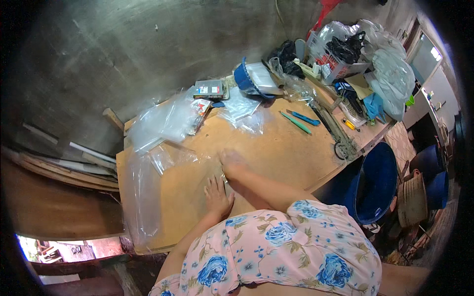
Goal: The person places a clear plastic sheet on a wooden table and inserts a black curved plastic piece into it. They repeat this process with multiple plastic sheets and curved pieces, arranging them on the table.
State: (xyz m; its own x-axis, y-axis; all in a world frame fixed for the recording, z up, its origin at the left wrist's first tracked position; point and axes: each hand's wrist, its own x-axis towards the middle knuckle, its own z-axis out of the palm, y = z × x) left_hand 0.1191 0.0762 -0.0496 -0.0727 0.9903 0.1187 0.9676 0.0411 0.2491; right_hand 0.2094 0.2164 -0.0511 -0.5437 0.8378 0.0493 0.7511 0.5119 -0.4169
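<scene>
My left hand (218, 197) lies flat on the wooden table (286, 158) with its fingers spread. Just beyond it is my right hand (234, 164), low over the tabletop and smeared by motion, so its fingers cannot be made out. Thin clear plastic (173, 157) lies beside both hands, its edge hard to follow near the fingers. At the table's left side a long clear plastic sheet (142, 197) hangs toward the near edge. A pile of clear plastic bags (165, 121) rests at the far left.
At the back are a flat boxed case (209, 89), more clear bags (242, 106) and a blue basket (245, 79) on its side. A green-handled tool (296, 123) and a blue cutter (303, 117) lie right. A crate (333, 66) holds bags; a blue drum (377, 182) stands beside the table.
</scene>
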